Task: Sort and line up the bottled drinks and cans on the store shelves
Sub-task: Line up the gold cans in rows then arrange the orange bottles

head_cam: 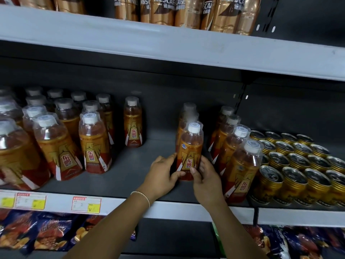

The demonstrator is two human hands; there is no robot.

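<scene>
An orange energy-drink bottle point(190, 152) with a white cap stands on the dark middle shelf point(130, 165), at the front of a short row. My left hand point(162, 176) grips its lower left side and my right hand point(206, 176) grips its lower right side. Another bottle stands right behind it. A lone bottle point(133, 124) stands further back to the left. Rows of the same bottles point(56, 146) fill the shelf's left part, and one more row point(240, 165) runs along the right.
Gold cans point(298, 165) stand packed at the far right of the shelf. Brown coffee bottles point(186, 12) line the shelf above. Snack bags point(37, 232) lie on the shelf below. Price tags point(85, 204) hang on the front rail.
</scene>
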